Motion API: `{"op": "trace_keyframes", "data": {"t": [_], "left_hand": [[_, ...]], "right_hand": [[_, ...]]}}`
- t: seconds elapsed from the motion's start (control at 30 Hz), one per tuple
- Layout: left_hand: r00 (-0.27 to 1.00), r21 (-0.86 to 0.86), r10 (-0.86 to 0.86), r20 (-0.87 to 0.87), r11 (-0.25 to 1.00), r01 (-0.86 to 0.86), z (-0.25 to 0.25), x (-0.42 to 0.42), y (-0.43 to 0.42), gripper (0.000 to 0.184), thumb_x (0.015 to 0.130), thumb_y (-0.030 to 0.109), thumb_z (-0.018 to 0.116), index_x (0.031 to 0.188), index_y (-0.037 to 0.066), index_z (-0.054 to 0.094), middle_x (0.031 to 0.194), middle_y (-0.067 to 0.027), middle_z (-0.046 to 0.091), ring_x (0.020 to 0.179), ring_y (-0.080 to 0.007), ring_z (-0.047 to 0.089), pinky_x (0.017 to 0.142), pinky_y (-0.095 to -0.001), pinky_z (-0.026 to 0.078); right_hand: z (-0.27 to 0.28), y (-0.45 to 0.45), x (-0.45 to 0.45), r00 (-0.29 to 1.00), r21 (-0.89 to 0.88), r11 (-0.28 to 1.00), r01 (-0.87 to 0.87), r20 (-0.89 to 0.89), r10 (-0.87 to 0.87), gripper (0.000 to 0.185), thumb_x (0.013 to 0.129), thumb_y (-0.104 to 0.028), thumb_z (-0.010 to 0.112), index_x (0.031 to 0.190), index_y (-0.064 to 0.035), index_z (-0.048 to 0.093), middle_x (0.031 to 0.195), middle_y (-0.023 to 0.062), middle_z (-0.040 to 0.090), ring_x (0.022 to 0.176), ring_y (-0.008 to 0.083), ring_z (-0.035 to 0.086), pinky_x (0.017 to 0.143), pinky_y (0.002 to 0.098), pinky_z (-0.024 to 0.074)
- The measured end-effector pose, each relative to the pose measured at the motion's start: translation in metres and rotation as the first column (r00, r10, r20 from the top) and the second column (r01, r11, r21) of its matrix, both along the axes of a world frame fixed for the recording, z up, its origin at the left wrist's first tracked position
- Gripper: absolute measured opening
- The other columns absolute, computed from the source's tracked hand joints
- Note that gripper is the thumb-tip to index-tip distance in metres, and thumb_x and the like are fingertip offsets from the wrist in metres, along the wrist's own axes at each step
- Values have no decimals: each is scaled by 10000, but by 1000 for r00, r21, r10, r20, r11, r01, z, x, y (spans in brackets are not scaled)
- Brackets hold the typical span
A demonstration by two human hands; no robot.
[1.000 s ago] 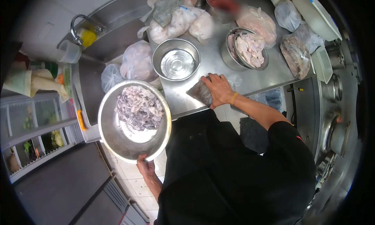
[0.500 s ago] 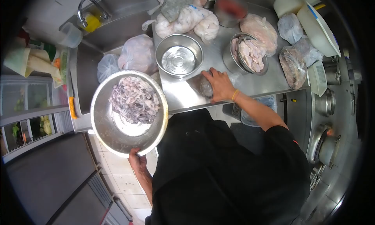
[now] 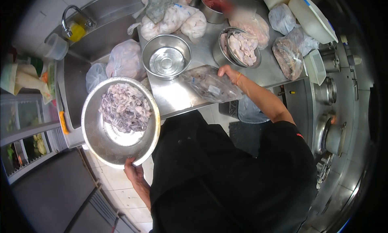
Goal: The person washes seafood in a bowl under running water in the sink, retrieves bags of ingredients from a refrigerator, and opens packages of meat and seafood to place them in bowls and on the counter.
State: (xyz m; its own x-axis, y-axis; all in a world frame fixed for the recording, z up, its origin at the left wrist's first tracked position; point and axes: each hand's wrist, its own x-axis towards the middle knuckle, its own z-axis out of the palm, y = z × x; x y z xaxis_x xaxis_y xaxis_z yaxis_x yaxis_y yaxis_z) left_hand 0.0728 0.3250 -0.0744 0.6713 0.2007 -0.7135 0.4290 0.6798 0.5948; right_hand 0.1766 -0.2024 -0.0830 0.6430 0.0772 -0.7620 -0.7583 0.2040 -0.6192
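The left hand [image 3: 133,171] is gripping the near rim of a large perforated steel colander [image 3: 107,149], and a heap of pink and grey strips [image 3: 125,108] is lying inside it. The colander is overlapping the front of the sink [image 3: 72,81] in view; whether it is resting there cannot be told. Well apart from the left, the right hand [image 3: 230,75] is clamping the upper end of a clear plastic bag [image 3: 210,87] with dark contents. That bag is slanting over the front edge of the steel desk [image 3: 167,97]; whether its lower side is touching the surface cannot be told. Just beside the bag, a round steel pan [image 3: 148,63] is standing on the desk, and behind it white bags [image 3: 171,26] are lying bunched. Farther right, a steel pot [image 3: 219,57] is holding pale meat pieces [image 3: 243,49], and a bag of brownish contents [image 3: 287,57] is leaning near the white basin [image 3: 313,16].
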Motion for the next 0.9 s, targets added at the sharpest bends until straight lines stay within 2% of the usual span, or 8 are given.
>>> {"op": "trace_keyframes", "data": {"t": [0.17, 0.27, 0.47, 0.53, 0.67, 0.73, 0.87, 0.9], "left_hand": [[1000, 17, -26, -12, 1000, 26, 2, 1, 1, 379, 692, -69, 464, 1053, -181, 441, 988, -225, 563, 863, -305, 627, 721, -338, 587], [999, 41, -22, -32, 999, 23, -1, -1, 6, 377, 690, -68, 469, 1049, -179, 440, 989, -221, 561, 861, -299, 628, 724, -347, 587], [1000, 18, -6, -3, 1000, 6, -2, 0, 4, 411, 688, -67, 477, 1082, -173, 428, 1020, -224, 551, 870, -309, 624, 763, -369, 578], [1000, -4, -6, -8, 1000, 6, -8, -1, 8, 423, 687, -68, 476, 1093, -173, 421, 1023, -227, 550, 875, -313, 622, 771, -372, 576], [1000, 14, -11, 6, 1000, 11, -6, 0, 5, 411, 688, -65, 471, 1084, -167, 433, 1024, -228, 552, 904, -316, 613, 803, -390, 564], [999, 23, -25, -22, 999, 25, -20, -4, 16, 465, 677, -54, 485, 1128, -149, 426, 1054, -219, 546, 959, -323, 589, 844, -423, 536], [1000, 4, 16, 23, 1000, -17, -26, -5, 16, 501, 658, -77, 489, 1154, -115, 434, 1068, -188, 554, 953, -307, 590, 844, -402, 525], [1000, 1, 15, 16, 1000, -15, -30, -8, 19, 512, 658, -77, 488, 1165, -120, 423, 1077, -191, 551, 975, -309, 580, 853, -413, 517]], "right_hand": [[2, 3, -12, 991, 42, 990, 135, -11, -135, 304, 555, -294, 586, 770, -79, 597, 754, 84, 576, 663, 244, 518, 661, 367, 452], [25, 19, -17, 969, 156, 962, 224, -144, -202, 363, 557, -334, 573, 809, -72, 591, 781, 106, 590, 679, 269, 536, 662, 378, 460], [-16, -8, -24, 951, 215, 930, 297, -153, -269, 474, 566, -316, 571, 948, -41, 623, 858, 131, 621, 748, 288, 567, 727, 395, 474], [-15, -22, -25, 987, 17, 987, 161, -8, -161, 555, 565, -279, 582, 1063, -34, 599, 944, 139, 615, 839, 283, 567, 789, 380, 459], [29, 6, -13, 989, -11, 998, -58, 136, 59, 732, 552, -197, 610, 1253, -17, 495, 1132, 148, 563, 1028, 272, 527, 907, 343, 405], [44, 19, -6, 940, -181, 963, -198, 244, 239, 824, 538, -195, 643, 1316, -31, 425, 1206, 155, 520, 1082, 270, 500, 944, 332, 380], [36, 37, 4, 746, -615, 728, -303, 322, 583, 924, 499, -198, 709, 1352, -59, 383, 1261, 180, 485, 1105, 291, 491, 965, 331, 372], [46, 45, 5, 763, -720, 613, -325, 183, 620, 982, 464, -230, 745, 1361, -98, 368, 1249, 206, 486, 1123, 330, 490, 960, 353, 381]]}}
